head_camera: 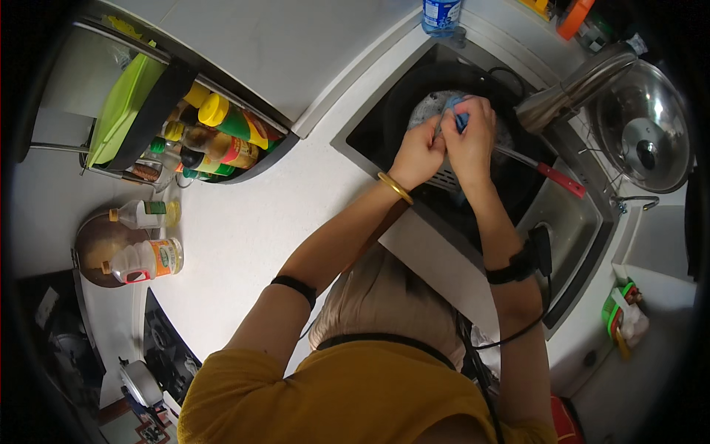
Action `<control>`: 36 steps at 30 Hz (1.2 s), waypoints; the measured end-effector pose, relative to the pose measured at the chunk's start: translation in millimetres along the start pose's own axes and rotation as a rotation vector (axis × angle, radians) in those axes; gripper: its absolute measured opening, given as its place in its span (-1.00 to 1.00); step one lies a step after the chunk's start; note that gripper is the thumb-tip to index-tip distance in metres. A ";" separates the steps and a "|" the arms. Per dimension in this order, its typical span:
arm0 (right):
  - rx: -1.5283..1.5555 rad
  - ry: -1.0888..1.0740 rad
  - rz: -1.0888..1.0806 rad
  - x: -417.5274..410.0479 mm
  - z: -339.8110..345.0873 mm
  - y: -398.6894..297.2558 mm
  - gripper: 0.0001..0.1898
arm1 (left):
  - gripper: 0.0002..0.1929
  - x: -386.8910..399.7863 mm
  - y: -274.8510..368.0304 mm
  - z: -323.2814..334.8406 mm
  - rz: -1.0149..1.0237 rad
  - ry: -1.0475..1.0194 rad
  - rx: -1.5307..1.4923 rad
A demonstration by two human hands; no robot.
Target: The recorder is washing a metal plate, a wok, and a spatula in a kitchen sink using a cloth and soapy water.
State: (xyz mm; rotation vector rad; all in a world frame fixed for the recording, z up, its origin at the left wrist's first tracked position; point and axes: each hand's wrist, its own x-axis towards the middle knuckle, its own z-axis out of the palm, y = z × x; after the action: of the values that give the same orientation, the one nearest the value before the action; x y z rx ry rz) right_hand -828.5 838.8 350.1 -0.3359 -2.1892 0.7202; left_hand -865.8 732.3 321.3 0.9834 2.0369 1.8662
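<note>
Both hands meet over a large black wok [396, 111] that sits in the sink with foamy water [424, 105] inside. My right hand [471, 133] grips a bunched blue cloth [459, 111]. My left hand [419, 155], fingers curled, holds the cloth's near side; what else it may hold is hidden. Below the hands, between my wrists, shows a slotted metal utensil head [444, 177]. From under my right hand, a metal shaft runs out to a red handle [561, 180] at the right. Whether head and handle belong to one utensil cannot be seen.
A steel faucet [571, 89] reaches over the wok's right side. Behind it leans a glass pot lid [643, 127]. A smaller basin [560, 222] adjoins on the right. Left stand a rack of condiment bottles [222, 139] and two plastic bottles [147, 261]. A blue bottle [441, 16] stands behind the sink.
</note>
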 end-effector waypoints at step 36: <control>0.422 0.279 0.500 -50.6 12.3 -0.4 -0.85 | -0.67 -20.1 7.3 26.4 -0.273 0.199 -0.826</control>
State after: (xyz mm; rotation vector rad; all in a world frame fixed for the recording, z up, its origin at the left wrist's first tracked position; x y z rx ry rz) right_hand -804.7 810.8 313.2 -0.7245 -1.6456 1.2956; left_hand -833.3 741.4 317.9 0.2926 1.1584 2.3625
